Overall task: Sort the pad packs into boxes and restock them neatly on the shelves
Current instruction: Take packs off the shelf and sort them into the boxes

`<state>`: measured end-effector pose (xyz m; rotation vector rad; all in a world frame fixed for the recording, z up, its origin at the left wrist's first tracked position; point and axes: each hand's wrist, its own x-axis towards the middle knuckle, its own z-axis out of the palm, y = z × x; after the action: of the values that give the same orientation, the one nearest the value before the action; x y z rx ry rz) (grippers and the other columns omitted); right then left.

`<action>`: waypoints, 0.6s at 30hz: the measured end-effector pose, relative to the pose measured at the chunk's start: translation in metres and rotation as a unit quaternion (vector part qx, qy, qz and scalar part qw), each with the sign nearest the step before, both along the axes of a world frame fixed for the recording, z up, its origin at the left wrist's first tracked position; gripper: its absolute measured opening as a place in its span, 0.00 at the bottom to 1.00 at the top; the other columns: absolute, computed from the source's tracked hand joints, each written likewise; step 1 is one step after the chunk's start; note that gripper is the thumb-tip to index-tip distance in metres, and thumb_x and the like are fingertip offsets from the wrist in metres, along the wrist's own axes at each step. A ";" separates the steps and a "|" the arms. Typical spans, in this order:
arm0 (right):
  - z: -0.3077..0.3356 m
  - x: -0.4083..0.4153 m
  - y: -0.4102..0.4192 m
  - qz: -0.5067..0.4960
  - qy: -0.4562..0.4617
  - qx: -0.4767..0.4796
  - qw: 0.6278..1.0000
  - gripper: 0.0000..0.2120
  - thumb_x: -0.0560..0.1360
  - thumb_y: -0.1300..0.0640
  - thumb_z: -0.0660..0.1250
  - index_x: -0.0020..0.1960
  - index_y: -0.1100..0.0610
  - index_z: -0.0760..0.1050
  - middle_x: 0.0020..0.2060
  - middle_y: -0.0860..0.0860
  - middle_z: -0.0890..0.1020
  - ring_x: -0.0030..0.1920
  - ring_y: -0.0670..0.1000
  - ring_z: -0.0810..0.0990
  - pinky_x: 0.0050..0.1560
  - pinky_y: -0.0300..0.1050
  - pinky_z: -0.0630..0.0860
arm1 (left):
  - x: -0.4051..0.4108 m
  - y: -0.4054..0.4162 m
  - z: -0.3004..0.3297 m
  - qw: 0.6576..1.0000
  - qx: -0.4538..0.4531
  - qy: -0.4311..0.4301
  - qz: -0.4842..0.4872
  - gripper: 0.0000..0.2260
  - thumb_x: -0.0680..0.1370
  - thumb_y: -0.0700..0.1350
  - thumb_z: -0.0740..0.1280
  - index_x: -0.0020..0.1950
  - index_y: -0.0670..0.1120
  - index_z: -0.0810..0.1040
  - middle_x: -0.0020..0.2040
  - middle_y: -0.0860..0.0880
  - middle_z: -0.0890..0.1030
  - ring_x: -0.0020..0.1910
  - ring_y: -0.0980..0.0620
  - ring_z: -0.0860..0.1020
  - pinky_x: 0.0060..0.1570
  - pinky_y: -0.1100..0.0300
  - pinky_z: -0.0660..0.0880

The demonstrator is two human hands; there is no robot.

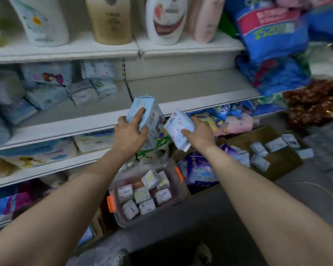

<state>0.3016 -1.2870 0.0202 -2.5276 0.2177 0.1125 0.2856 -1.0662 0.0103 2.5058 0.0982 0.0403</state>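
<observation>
2 pad packs are in my hands in front of the shelves: my left hand (pixel 130 131) grips a pale blue pack (pixel 149 120), index finger stretched along its face, and my right hand (pixel 199 134) holds a white pack with pink print (pixel 178 127) by its lower edge, thumb on top. Print on both packs is too blurred to read, as are the labels on the 4 big bottles (pixel 108 20) on the top shelf, whose tops are cut off by the frame. Below my hands a clear plastic box with orange latches (pixel 112 203) holds about 9 small white pad packs (pixel 144 194) in rough rows. More packs sit at the left of the middle shelf (pixel 190 87), and loose small ones (pixel 260 150) lie on cardboard (pixel 284 162) at right.
</observation>
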 end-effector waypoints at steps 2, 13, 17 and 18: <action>0.003 -0.007 -0.046 -0.016 -0.009 -0.010 1.000 0.25 0.73 0.53 0.70 0.69 0.56 0.72 0.59 0.60 0.79 0.61 0.61 0.75 0.59 0.50 0.72 | 0.004 -0.045 -0.002 1.000 -0.004 0.003 -0.023 0.33 0.71 0.61 0.51 0.78 0.58 0.59 0.64 0.33 0.67 0.57 0.33 0.71 0.62 0.45 0.71; -0.001 -0.052 -0.347 -0.133 0.026 -0.013 0.991 0.26 0.77 0.53 0.68 0.74 0.51 0.67 0.66 0.57 0.77 0.65 0.60 0.74 0.62 0.46 0.69 | 0.016 -0.353 -0.017 0.988 0.030 0.067 -0.137 0.25 0.80 0.58 0.57 0.77 0.63 0.55 0.65 0.36 0.66 0.60 0.34 0.71 0.65 0.46 0.70; -0.002 -0.068 -0.422 -0.160 0.035 -0.016 0.986 0.25 0.77 0.52 0.68 0.74 0.50 0.68 0.66 0.56 0.77 0.66 0.59 0.73 0.60 0.44 0.69 | 0.012 -0.431 -0.022 0.982 0.015 0.076 -0.170 0.26 0.81 0.56 0.58 0.78 0.61 0.55 0.65 0.35 0.66 0.59 0.34 0.71 0.64 0.48 0.70; -0.002 -0.073 -0.442 -0.171 0.033 -0.017 0.985 0.25 0.77 0.52 0.68 0.73 0.50 0.69 0.65 0.56 0.77 0.65 0.58 0.74 0.61 0.44 0.69 | 0.013 -0.451 -0.026 0.980 0.019 0.076 -0.181 0.26 0.81 0.56 0.58 0.78 0.61 0.55 0.65 0.34 0.66 0.59 0.34 0.71 0.64 0.46 0.71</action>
<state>0.2291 -1.7289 0.0179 -2.4810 0.6792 0.0575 0.2982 -1.5168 -0.0158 2.5225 -0.3000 -0.3004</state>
